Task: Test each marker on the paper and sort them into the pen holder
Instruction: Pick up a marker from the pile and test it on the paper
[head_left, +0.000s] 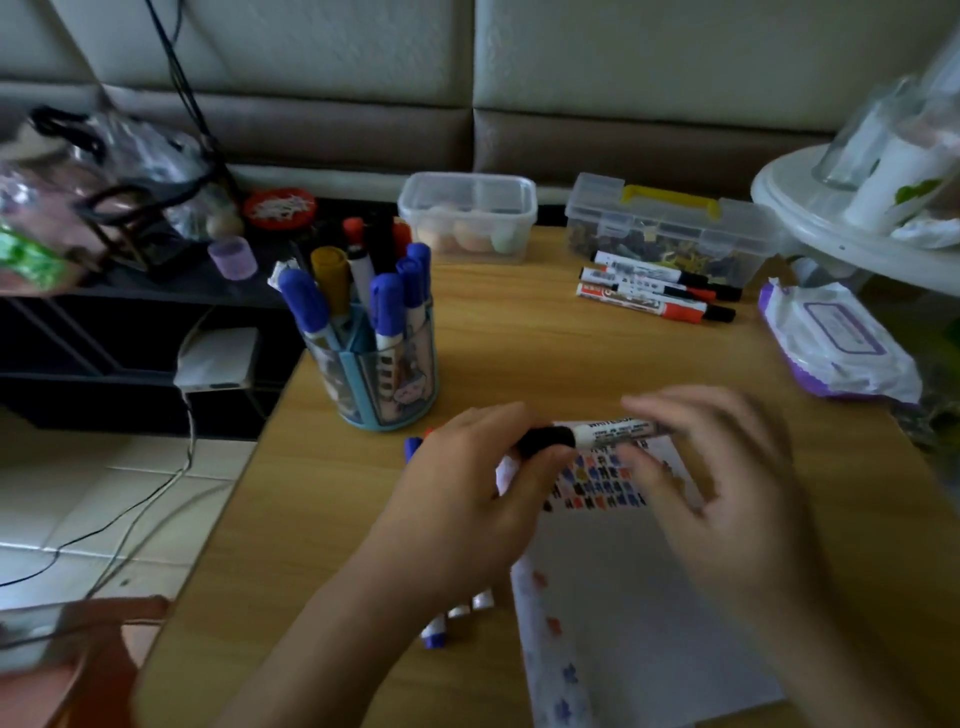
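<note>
Pinching marker (597, 435) cap (544, 440) in left grip (467, 483) above paper (623, 597), likely to uncap for testing; blurred right grip (727, 478) at barrel (621, 431), closure impossible to tell; holder (384, 379) at ten o'clock

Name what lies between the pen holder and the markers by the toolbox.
Nothing: the head view shows bare tabletop between the pen holder and those markers.

My marker (597, 435) has a black cap and a white barrel with dark print. My white paper (649, 597) carries rows of red, blue and black dabs. The pen holder (384, 384) is blue with cartoon pictures.
</note>
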